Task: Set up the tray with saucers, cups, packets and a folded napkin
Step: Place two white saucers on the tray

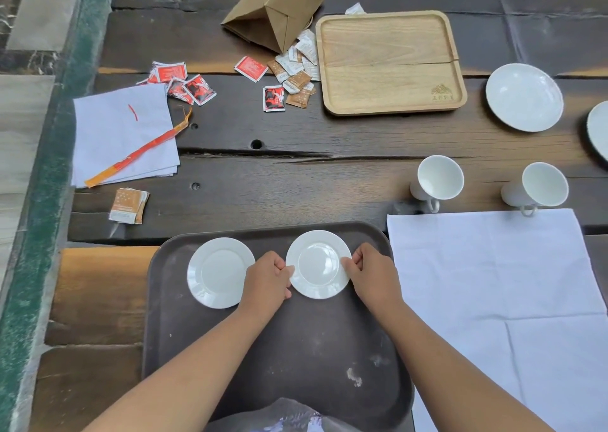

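A dark brown tray (316,349) lies at the near edge of the table. Two white saucers rest on its far half: the left saucer (218,272) lies free, and the right saucer (318,264) is gripped at both rims. My left hand (268,278) pinches its left edge and my right hand (370,275) pinches its right edge. Two white cups (439,178) (536,186) lie tipped on the table to the right. A white napkin (496,300) is spread flat right of the tray. Red, brown and white packets (289,76) are scattered at the back.
A wooden tray (391,63) sits at the back with a brown paper bag (276,7) beside it. White bowls (524,97) stand at far right. A stack of napkins (123,135) with an orange strip, more red packets (179,83) and a brown packet pile (128,206) lie at left.
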{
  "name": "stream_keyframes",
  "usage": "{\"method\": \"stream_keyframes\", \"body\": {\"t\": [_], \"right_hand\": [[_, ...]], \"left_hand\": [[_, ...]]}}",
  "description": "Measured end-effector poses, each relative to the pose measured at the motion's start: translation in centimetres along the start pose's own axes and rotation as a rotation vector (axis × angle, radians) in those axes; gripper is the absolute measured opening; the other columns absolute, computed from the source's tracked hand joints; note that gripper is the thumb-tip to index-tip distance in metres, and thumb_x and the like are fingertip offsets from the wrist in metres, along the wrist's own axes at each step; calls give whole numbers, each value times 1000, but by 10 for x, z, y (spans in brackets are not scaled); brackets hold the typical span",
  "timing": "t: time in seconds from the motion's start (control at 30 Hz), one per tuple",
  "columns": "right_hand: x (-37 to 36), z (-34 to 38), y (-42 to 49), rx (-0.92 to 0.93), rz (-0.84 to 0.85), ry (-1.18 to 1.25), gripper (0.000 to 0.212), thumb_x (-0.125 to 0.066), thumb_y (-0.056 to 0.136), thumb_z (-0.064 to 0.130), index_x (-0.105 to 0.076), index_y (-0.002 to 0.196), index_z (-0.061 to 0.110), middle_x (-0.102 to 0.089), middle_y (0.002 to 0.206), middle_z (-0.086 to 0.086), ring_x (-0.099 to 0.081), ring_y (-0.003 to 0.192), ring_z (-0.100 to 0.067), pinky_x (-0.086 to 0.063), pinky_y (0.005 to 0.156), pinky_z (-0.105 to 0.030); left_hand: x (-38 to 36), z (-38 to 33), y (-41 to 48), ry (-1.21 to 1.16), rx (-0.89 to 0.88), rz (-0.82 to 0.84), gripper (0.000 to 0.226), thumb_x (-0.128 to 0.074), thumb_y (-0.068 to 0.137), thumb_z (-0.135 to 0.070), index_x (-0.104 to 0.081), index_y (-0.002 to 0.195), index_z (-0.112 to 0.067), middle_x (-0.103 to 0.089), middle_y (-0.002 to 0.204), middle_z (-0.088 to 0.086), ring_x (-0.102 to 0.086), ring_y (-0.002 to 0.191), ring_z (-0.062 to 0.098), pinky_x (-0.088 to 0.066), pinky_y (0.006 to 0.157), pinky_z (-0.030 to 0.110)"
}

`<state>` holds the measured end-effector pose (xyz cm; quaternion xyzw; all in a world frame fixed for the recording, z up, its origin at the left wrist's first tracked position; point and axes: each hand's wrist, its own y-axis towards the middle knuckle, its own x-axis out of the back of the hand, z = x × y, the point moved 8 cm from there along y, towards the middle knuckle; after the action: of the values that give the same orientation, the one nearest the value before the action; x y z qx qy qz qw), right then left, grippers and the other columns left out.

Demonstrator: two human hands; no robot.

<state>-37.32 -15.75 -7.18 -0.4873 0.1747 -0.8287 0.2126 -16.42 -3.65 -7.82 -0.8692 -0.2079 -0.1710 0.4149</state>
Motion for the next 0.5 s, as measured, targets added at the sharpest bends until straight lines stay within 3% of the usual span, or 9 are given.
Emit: {"method": "stream_keyframes", "body": {"t": [0.13,0.27,0.37,0.5], "right_hand": [[3,0,-2,-13,-6,-2,25,-61,89,37,-50,73,21,-59,64,7,-56,62,-12,-37,51,-27],[6,12,-5,-19,-11,-72,26,-58,88,35,-47,74,17,-58,66,2,-58,67,-23,-47,59,-35],[7,22,-11,-13,-14,-117,23,-53,90,34,-47,81,14,-60,73,-2,-60,75,-31,-52,69,-40],[10,27,-23,-21,12,-144,27,-51,92,38,-50,95,10,-66,88,-7,-63,84,-32,-54,76,-42]], "left_hand": [[-1,-2,2,82,-23,14,16,-60,92,-22,-52,84,-11,-70,71,7,-64,47,13,-61,71,44],[0,-8,5,142,-9,49,12,-56,90,-18,-49,81,-15,-70,75,9,-72,59,23,-61,75,46],[1,-16,5,233,-44,102,9,-56,91,-19,-47,90,-14,-69,85,11,-72,75,31,-59,78,48],[5,-22,-1,352,-101,149,22,-59,92,-23,-45,105,-12,-64,93,7,-67,82,26,-55,75,39]]}}
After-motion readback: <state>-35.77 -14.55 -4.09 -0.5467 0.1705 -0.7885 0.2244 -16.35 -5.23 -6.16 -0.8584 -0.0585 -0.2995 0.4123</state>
